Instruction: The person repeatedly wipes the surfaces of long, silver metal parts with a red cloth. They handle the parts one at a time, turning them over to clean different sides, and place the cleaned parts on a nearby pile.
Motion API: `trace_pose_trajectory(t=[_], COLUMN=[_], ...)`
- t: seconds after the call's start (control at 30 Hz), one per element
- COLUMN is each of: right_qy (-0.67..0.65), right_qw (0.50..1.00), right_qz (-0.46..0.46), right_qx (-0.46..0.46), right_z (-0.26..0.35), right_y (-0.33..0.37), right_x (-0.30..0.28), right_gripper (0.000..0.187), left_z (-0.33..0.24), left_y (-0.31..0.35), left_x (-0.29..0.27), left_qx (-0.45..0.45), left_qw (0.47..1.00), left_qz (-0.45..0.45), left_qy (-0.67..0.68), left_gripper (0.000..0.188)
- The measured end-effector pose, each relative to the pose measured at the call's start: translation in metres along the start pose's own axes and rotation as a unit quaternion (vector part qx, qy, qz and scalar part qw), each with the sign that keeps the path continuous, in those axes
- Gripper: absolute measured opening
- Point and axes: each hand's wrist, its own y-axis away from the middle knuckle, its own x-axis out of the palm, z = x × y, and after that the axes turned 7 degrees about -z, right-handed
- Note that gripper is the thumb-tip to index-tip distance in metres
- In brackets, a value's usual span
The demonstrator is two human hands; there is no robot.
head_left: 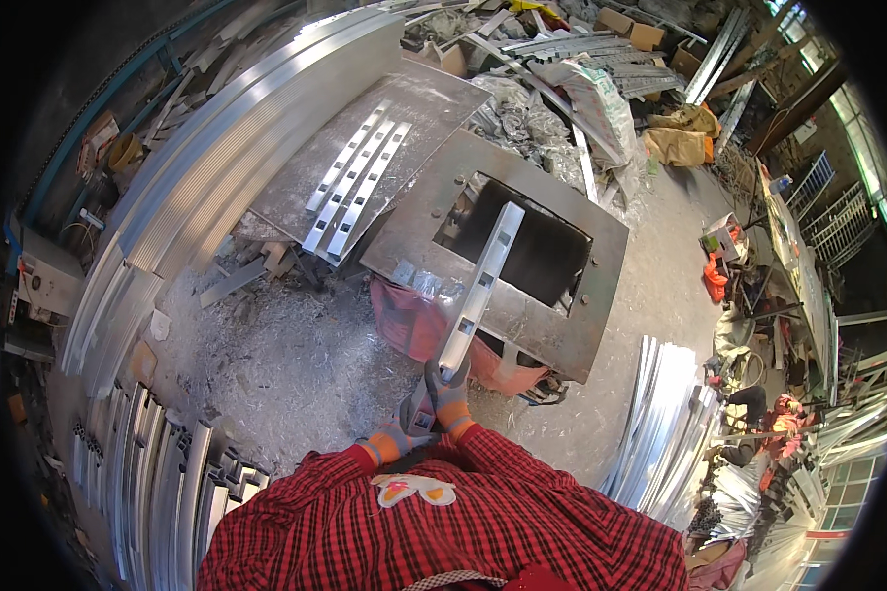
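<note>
Both my hands wear grey gloves with orange cuffs, close to my body. A silver metal bar with square holes (481, 281) runs from them away over a steel plate with a large rectangular opening (601, 286). My right hand (450, 396) is closed round the bar near its close end. Nearer to me and to the left, my left hand (400, 433) is closed on that end, its fingers partly hidden. The bar's far end lies over the dark opening. Several similar bars with square holes (350, 182) lie side by side on a worn metal-topped table (434, 94) at the far left.
Long aluminium profiles (217, 148) lean along the left, with upright profile ends (168, 463) at the near left. More shiny profiles (660, 424) stand at the right. Red cloth (409, 320) hangs below the plate. Metal shavings (286, 364) litter the floor; scrap and sacks pile up behind.
</note>
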Motion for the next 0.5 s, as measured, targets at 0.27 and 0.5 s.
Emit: trace_pose_trajectory(t=[0.27,0.5], right_qy=[-0.382,0.344], right_qw=[0.856,0.915], right_qz=[0.149,-0.072], right_qx=[0.316,-0.2], right_z=[-0.021,0.089], right_y=[-0.141,-0.247], right_x=[-0.023,-0.01], right_gripper=[0.056,0.072], left_z=[-0.093,-0.133], left_y=[-0.064,-0.21], left_x=[-0.065,-0.065], left_qx=[0.106,0.08], left_qw=[0.937,0.966], left_qz=[0.108,-0.002], left_qy=[0.314,0.246], left_gripper=[0.069,0.106])
